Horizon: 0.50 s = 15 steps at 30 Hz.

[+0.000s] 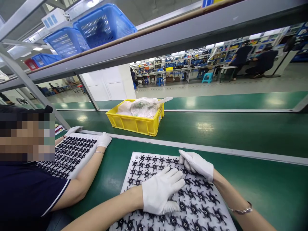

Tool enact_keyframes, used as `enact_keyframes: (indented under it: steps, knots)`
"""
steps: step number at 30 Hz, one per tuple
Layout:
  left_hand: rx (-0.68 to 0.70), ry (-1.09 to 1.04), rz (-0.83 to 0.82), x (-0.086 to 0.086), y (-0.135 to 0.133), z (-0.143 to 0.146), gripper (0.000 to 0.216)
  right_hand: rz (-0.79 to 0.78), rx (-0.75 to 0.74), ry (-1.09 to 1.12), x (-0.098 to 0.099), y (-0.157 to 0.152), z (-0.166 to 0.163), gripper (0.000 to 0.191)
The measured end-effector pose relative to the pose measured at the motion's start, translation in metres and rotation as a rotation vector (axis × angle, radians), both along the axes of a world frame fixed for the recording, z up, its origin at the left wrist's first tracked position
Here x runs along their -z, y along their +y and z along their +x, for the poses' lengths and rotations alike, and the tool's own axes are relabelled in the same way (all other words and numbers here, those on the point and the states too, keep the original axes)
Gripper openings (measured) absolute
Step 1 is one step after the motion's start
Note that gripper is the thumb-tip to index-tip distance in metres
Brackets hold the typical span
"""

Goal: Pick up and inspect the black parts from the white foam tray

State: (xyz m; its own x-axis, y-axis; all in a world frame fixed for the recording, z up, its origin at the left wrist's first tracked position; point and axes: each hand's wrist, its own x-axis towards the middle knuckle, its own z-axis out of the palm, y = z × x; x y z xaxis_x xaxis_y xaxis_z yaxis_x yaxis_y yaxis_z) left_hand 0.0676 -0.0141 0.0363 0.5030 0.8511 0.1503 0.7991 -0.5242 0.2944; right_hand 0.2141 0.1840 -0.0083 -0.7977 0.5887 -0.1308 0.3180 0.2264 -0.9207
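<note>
A white board [129, 164] lies in front of me, covered with rows of small black star-shaped parts with curved arms [193, 209] and round centres. My left hand [161, 191], in a white glove, lies flat over the middle of these parts, fingers spread and no part visibly gripped. Near the board's far right edge is my right hand [197, 164], also gloved, turned on its side. Its fingers are loosely bent and a little apart above the black parts, with nothing visible in them. Both hands hide some of the parts beneath.
A yellow crate [134, 124] holding clear plastic bags [146, 107] stands beyond a pale rail on the green table [271, 189]. At left, a co-worker with gloved hands [104, 140] has a similar board [83, 157]. Blue baskets [106, 25] sit on the overhead shelf.
</note>
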Motion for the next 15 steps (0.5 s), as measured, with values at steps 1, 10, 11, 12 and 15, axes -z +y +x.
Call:
enact_keyframes:
  steps: [1,10,11,12,15]
  knots:
    - [-0.007,0.002,0.000,0.0031,0.0003,0.0011,0.068,0.002,-0.007,0.011,0.0002,0.0003,0.0002,0.057]
    - [-0.007,0.091,0.070,0.0104,0.0097,-0.0035,0.063,0.003,-0.044,0.019,-0.0071,-0.0015,-0.0001,0.057]
    - [-0.009,0.098,0.080,0.0103,0.0096,-0.0040,0.063,0.003,-0.047,0.018,-0.0076,-0.0014,-0.0003,0.058]
    - [-0.011,0.103,0.088,0.0103,0.0095,-0.0042,0.063,0.001,-0.053,0.019,-0.0080,-0.0011,-0.0005,0.059]
    - [-0.009,0.127,0.099,0.0108,0.0094,-0.0039,0.065,-0.007,-0.078,0.014,-0.0086,0.0000,-0.0010,0.061]
